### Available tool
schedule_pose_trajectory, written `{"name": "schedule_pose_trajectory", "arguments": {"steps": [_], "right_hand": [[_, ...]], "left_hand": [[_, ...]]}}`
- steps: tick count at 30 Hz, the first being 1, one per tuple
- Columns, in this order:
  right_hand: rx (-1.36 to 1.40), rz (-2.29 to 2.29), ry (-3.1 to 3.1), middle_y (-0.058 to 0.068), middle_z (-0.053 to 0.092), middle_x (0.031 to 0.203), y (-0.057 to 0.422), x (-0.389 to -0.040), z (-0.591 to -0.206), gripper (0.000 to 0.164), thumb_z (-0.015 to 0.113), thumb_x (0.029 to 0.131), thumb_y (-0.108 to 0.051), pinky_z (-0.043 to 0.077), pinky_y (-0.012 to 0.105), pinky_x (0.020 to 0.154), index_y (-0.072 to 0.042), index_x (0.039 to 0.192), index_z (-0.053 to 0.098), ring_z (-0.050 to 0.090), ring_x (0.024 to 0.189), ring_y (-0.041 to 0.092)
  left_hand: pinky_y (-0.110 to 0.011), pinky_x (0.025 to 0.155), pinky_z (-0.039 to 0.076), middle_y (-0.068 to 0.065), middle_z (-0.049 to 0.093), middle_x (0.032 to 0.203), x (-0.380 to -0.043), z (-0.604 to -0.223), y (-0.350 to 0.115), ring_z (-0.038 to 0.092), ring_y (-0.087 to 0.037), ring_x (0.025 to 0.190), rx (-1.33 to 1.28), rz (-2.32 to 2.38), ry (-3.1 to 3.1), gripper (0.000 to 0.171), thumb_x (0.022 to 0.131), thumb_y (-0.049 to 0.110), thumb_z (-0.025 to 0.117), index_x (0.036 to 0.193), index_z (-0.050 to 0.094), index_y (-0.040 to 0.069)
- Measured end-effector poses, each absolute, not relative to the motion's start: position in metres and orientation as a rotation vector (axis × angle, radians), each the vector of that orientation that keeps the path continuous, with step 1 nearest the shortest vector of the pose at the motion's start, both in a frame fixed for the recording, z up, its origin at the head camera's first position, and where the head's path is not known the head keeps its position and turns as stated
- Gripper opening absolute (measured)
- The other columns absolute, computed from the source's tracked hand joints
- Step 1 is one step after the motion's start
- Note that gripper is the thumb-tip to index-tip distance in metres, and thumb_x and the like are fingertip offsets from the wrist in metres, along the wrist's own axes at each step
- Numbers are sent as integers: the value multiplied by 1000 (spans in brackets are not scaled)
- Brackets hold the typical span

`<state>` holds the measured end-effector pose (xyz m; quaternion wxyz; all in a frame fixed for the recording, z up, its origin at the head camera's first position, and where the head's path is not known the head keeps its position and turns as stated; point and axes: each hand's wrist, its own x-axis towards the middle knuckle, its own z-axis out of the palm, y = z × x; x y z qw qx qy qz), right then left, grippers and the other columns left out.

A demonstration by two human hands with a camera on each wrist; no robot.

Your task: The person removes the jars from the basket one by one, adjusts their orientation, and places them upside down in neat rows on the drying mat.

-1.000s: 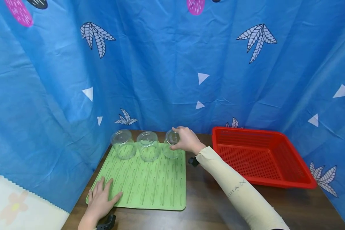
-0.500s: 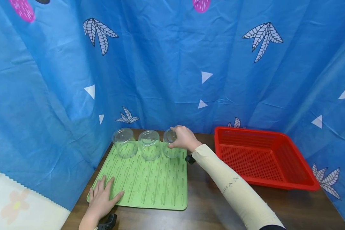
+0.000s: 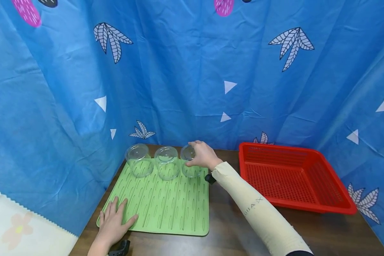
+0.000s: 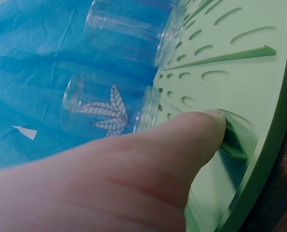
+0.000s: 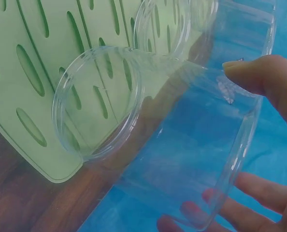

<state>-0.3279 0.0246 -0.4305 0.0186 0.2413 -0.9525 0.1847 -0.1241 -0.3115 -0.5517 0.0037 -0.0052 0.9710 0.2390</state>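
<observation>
Three clear, wide plastic jars stand upside down in a row along the back of a green ribbed mat (image 3: 166, 209): a left jar (image 3: 140, 161), a middle jar (image 3: 167, 163) and a right jar (image 3: 191, 172). My right hand (image 3: 204, 155) grips the right jar near its raised base. In the right wrist view the thumb (image 5: 259, 75) lies on one side of this jar (image 5: 182, 145), the fingers on the other, its open rim at the mat. My left hand (image 3: 112, 224) rests with fingers spread on the mat's front left corner; its thumb (image 4: 201, 130) touches the mat.
A red perforated plastic basket (image 3: 336, 185) sits on the dark wooden table (image 3: 230, 231) to the right of the mat. A blue patterned curtain (image 3: 192, 71) hangs right behind the table and along its sides. A pale cloth (image 3: 44, 227) is at the lower left.
My right hand has moved slightly left with the right jar, narrowing the gap to the middle jar. The left hand stays on the mat. The head view has shifted a little.
</observation>
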Motion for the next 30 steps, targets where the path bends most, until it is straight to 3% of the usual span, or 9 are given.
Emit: {"name": "schedule_pose_trajectory", "arguments": {"steps": [7, 17, 23, 30], "right_hand": [[728, 559, -2952, 11, 45, 150, 23, -329, -435, 102, 86, 71, -50, 50, 44, 97, -12, 153, 40, 47, 132, 29], [701, 507, -2941, 12, 44, 147, 23, -322, -435, 107, 85, 70, -54, 54, 44, 88, -15, 155, 34, 49, 127, 29], [683, 522, -2915, 12, 42, 149, 29, -317, -430, 111, 85, 68, -57, 53, 46, 91, -15, 156, 32, 46, 131, 29], [694, 512, -2839, 13, 40, 152, 45, -298, -420, 102, 75, 76, -63, 51, 49, 98, -12, 155, 34, 42, 136, 31]], "left_hand": [[-81, 101, -1, -40, 7, 155, -125, -555, -314, 3, -63, 138, -23, 761, 3015, 95, 90, 62, 61, 150, 33, -7], [-82, 101, 1, -39, 8, 155, -125, -555, -317, 3, -63, 138, -16, 749, 3030, 94, 90, 61, 62, 149, 34, -7], [-81, 102, 0, -39, 8, 155, -127, -552, -318, 4, -62, 138, -25, 759, 3011, 94, 91, 60, 62, 150, 34, -7], [-83, 98, 13, -38, 23, 151, -129, -544, -315, 20, -60, 135, -12, 721, 3138, 83, 95, 54, 61, 147, 39, -6]]}}
